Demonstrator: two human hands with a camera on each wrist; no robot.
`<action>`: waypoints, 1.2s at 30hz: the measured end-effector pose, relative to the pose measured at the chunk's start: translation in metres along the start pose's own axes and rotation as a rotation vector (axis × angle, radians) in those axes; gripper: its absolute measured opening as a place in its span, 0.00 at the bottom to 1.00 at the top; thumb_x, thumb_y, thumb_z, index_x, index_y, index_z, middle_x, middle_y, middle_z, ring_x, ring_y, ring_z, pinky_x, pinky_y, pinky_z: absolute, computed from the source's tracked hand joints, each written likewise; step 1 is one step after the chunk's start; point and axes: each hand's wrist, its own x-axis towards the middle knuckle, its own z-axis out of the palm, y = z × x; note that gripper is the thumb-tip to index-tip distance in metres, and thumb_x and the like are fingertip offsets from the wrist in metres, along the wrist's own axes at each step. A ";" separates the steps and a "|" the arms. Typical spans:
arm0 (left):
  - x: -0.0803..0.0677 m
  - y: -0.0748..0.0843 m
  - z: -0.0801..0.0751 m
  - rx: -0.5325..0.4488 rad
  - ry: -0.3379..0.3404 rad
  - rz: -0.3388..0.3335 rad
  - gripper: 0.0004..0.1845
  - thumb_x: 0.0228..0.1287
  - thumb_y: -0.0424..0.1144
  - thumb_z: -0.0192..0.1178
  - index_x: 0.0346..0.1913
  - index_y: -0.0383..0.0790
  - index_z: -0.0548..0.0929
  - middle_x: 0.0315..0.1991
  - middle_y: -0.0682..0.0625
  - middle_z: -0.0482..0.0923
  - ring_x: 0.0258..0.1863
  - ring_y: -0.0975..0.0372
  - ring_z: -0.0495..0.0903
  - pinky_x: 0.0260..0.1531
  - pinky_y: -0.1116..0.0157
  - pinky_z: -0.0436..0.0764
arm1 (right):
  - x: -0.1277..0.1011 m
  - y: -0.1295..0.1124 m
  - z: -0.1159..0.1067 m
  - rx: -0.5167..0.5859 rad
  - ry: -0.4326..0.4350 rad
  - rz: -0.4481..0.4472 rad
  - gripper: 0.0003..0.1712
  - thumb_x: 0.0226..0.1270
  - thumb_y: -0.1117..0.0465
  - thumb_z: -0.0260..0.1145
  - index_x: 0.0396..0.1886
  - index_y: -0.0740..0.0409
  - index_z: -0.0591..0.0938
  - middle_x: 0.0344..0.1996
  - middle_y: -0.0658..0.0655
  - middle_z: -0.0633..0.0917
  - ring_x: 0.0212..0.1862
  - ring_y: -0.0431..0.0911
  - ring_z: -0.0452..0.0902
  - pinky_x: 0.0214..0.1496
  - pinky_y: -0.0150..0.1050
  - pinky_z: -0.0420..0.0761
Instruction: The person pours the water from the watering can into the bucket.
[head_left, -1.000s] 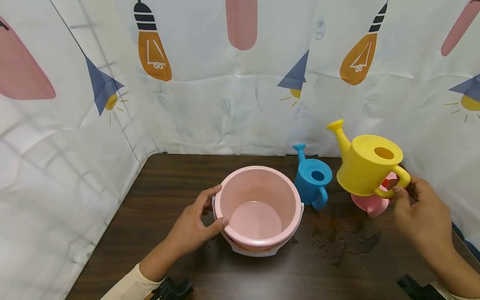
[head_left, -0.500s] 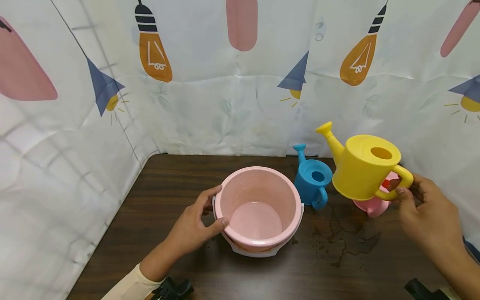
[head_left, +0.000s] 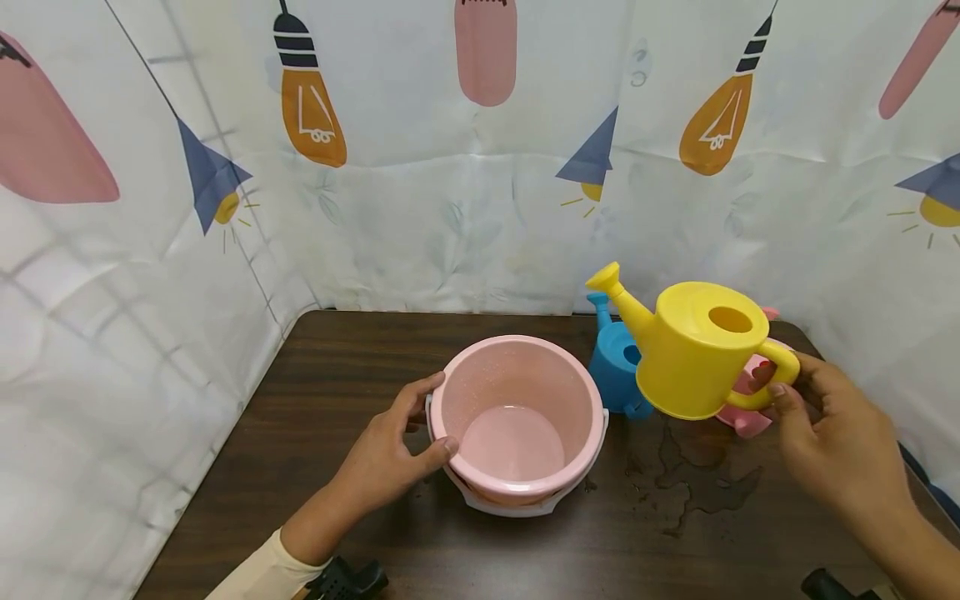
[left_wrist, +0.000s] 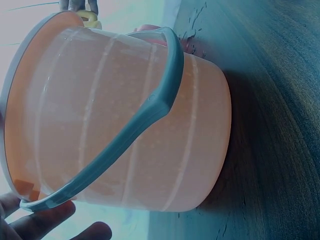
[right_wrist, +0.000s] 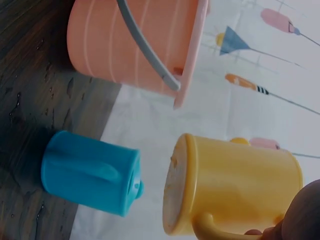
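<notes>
Right hand pinching yellow watering can.
Left hand grips bucket; low swing may topple blue watering can left of right hand.

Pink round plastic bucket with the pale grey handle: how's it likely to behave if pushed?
The bucket is probably stiff: its rim looks round even where the left hand grips it. A low push seems unlikely to tip it, as it stands upright on a wide base. It may slide more easily over the wet patch.
</notes>
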 end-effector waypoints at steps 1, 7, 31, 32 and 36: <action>0.000 0.000 0.000 -0.002 -0.001 -0.002 0.40 0.64 0.54 0.68 0.76 0.61 0.63 0.53 0.52 0.84 0.51 0.57 0.83 0.51 0.42 0.79 | -0.001 -0.001 0.001 0.006 -0.005 -0.005 0.26 0.78 0.65 0.59 0.70 0.72 0.70 0.53 0.78 0.81 0.47 0.70 0.80 0.30 0.18 0.66; 0.000 0.000 0.000 -0.004 0.001 0.004 0.40 0.63 0.53 0.69 0.76 0.61 0.63 0.54 0.52 0.83 0.52 0.57 0.83 0.52 0.44 0.79 | -0.001 -0.006 0.001 0.007 -0.006 -0.059 0.24 0.75 0.66 0.63 0.68 0.65 0.75 0.50 0.71 0.84 0.37 0.36 0.81 0.25 0.25 0.69; 0.000 -0.001 0.001 -0.005 0.001 -0.001 0.40 0.63 0.54 0.68 0.76 0.61 0.63 0.55 0.53 0.83 0.52 0.58 0.83 0.51 0.45 0.80 | 0.006 -0.023 0.005 0.045 -0.036 -0.220 0.21 0.67 0.75 0.67 0.60 0.64 0.79 0.46 0.65 0.85 0.24 0.35 0.65 0.23 0.30 0.63; 0.001 -0.001 0.001 -0.003 0.000 -0.002 0.40 0.64 0.54 0.68 0.76 0.61 0.63 0.55 0.53 0.83 0.52 0.58 0.83 0.51 0.46 0.80 | 0.007 -0.023 0.005 0.048 -0.036 -0.230 0.21 0.67 0.75 0.67 0.59 0.65 0.79 0.46 0.65 0.85 0.24 0.35 0.65 0.23 0.29 0.62; 0.001 -0.001 0.000 -0.007 -0.006 -0.003 0.40 0.64 0.54 0.68 0.76 0.61 0.63 0.54 0.52 0.83 0.51 0.58 0.83 0.50 0.47 0.80 | 0.009 -0.024 0.004 0.032 -0.023 -0.289 0.23 0.65 0.77 0.67 0.59 0.64 0.79 0.45 0.63 0.84 0.23 0.35 0.64 0.24 0.28 0.62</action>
